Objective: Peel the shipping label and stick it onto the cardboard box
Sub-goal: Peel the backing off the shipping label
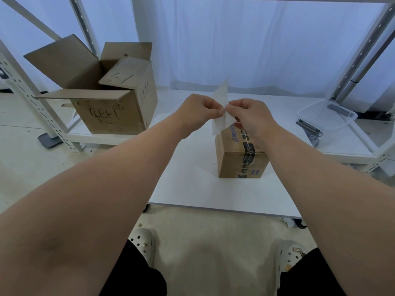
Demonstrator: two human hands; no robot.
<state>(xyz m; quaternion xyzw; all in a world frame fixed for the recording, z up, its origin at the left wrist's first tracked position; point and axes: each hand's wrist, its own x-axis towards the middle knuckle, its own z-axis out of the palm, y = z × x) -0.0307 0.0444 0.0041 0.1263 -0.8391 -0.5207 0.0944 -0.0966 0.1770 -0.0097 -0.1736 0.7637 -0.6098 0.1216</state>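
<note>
The shipping label (221,96) is in the air between both hands, just above the far top edge of the small cardboard box (239,161). The box stands closed with tape on the white table (192,189). The left hand (199,110) pinches the sheet near its middle with thumb and forefinger, and the other fingers are curled in. The right hand (250,116) pinches it just beside, with the fingertips closed on the paper too. One part of the sheet stands up above the fingers and another part hangs down below them. From this I judge that label and backing are being separated, but I cannot tell which layer is which.

The label looks very thin, light and soft. It will probably bend and curl easily, and the sticky side could fold onto itself. I think it is best to hold it only at the corners or edges, keep it stretched, and lower one edge to the box top first. A larger open box (111,103) stands at the left and a clear plastic tub (327,116) at the right.
</note>
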